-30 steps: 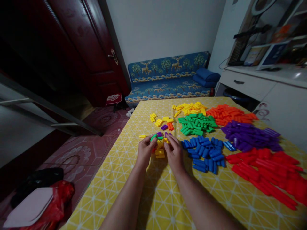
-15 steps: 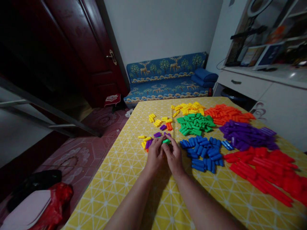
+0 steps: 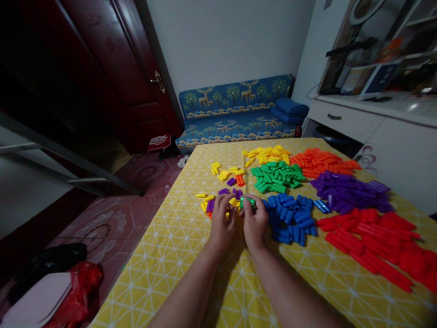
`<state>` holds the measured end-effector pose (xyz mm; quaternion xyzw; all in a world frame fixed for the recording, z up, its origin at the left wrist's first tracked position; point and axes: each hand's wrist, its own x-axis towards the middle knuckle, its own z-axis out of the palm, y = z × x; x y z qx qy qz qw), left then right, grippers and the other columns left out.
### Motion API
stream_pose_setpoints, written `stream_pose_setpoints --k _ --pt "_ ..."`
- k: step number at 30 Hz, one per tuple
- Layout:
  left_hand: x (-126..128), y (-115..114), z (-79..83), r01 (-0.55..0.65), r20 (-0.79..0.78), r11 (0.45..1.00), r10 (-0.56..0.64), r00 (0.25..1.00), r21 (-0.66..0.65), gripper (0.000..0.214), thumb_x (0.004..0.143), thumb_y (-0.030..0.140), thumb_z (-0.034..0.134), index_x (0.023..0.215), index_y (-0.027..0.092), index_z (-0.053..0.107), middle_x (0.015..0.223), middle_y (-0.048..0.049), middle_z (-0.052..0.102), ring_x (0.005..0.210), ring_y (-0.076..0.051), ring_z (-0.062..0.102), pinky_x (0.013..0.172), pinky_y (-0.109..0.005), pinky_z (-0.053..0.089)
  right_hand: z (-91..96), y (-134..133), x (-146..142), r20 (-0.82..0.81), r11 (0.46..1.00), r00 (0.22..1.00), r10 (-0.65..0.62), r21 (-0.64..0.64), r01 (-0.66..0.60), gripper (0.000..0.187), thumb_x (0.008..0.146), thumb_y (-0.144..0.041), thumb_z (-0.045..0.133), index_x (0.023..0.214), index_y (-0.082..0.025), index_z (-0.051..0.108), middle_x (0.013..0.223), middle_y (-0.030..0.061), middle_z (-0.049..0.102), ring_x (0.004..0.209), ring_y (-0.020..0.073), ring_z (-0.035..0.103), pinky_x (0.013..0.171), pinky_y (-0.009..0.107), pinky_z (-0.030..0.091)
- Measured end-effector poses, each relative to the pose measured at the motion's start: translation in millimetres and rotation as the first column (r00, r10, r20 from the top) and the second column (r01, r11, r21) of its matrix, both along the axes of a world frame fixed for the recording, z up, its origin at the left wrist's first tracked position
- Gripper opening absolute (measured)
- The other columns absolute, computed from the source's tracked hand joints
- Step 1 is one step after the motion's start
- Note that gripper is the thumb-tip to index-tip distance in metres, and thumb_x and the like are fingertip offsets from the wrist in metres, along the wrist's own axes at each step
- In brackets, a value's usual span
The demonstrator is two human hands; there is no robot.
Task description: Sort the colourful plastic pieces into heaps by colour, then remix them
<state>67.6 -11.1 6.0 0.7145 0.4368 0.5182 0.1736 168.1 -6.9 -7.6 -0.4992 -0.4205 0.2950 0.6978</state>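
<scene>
Your right hand has its grip pinched around a green piece. Your left hand curls beside yellow pieces; I cannot tell whether its grip holds any. Right of both, the blue pile lies on the worktop.

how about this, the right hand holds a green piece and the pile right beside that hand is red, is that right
Not quite: the head view shows that the pile right beside the right hand is the blue pile, not a red one. The hand does hold a green piece.
</scene>
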Motion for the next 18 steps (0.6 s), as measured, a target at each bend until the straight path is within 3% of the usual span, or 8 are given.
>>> stream_pose_setpoints --k 3,6,9,12,14,16,18 --pt "-5 -1 0.1 -0.080 -0.165 0.996 0.085 0.983 0.035 0.016 0.093 0.022 0.048 0.094 0.019 0.064 0.088 -0.0072 0.065 0.084 -0.019 0.059 0.076 -0.034 0.048 6.4 4 9 -0.062 0.999 0.998 -0.019 -0.043 0.016 0.034 0.087 -0.047 0.056 0.102 -0.017 0.061 0.066 -0.0013 0.059 0.054 0.0132 0.054 0.052 0.025 0.048" --pt "-8 -3 2.1 -0.122 -0.368 0.991 0.131 0.921 0.047 0.017 0.090 0.025 0.053 0.080 0.020 0.066 0.076 -0.0051 0.065 0.082 -0.021 0.058 0.081 -0.039 0.044 10.6 17 26 -0.056 0.994 0.998 0.031 -0.103 -0.037 0.039 0.083 -0.049 0.059 0.102 -0.016 0.062 0.065 -0.0003 0.060 0.057 0.0157 0.059 0.053 0.027 0.050" --pt "-8 -3 3.0 -0.157 -0.442 0.987 0.159 0.883 0.042 0.013 0.083 0.032 0.062 0.089 0.022 0.069 0.093 -0.0064 0.066 0.095 -0.024 0.057 0.089 -0.043 0.042 18.2 42 50 0.013 0.979 0.995 0.104 -0.177 -0.100 0.041 0.075 -0.049 0.062 0.097 -0.014 0.064 0.066 0.0017 0.064 0.057 0.0179 0.063 0.053 0.029 0.053" --pt "-9 1 -0.3 -0.202 -0.486 0.979 0.193 0.852 0.034 0.041 0.080 0.042 0.065 0.117 0.024 0.064 0.120 -0.0098 0.061 0.111 -0.028 0.052 0.098 -0.047 0.039 35.0 70 79 0.188 0.980 0.980 0.064 -0.195 -0.027 0.040 0.076 -0.043 0.059 0.100 -0.013 0.065 0.065 0.0037 0.066 0.060 0.0215 0.067 0.058 0.034 0.056" --pt "-10 5 -4.3 -0.236 -0.529 0.972 0.210 0.822 0.018 0.047 0.086 0.046 0.058 0.128 0.025 0.058 0.130 -0.0112 0.056 0.119 -0.029 0.049 0.104 -0.049 0.035 48.8 84 94 0.388 0.978 0.922 -0.009 -0.187 0.089 0.039 0.078 -0.036 0.056 0.108 -0.012 0.065 0.080 0.0103 0.072 0.076 0.0265 0.070 0.072 0.041 0.057" --pt "-10 8 -8.4 -0.266 -0.567 0.964 0.223 0.793 0.007 0.045 0.091 0.045 0.050 0.131 0.026 0.056 0.135 -0.0112 0.054 0.125 -0.029 0.046 0.109 -0.052 0.029 59.7 87 101 0.603 0.966 0.797 -0.042 -0.179 0.187 0.044 0.079 -0.029 0.057 0.118 -0.010 0.062 0.105 0.0181 0.071 0.100 0.0312 0.067 0.088 0.046 0.052" --pt "-11 10 -10.9 -0.284 -0.588 0.959 0.235 0.774 0.009 0.042 0.093 0.042 0.047 0.130 0.025 0.058 0.137 -0.0112 0.053 0.128 -0.029 0.044 0.111 -0.052 0.026 63.8 78 98 0.761 0.964 0.649 0.004 -0.175 0.200 0.050 0.081 -0.025 0.059 0.128 -0.008 0.057 0.125 0.0210 0.063 0.116 0.0324 0.059 0.099 0.046 0.046"
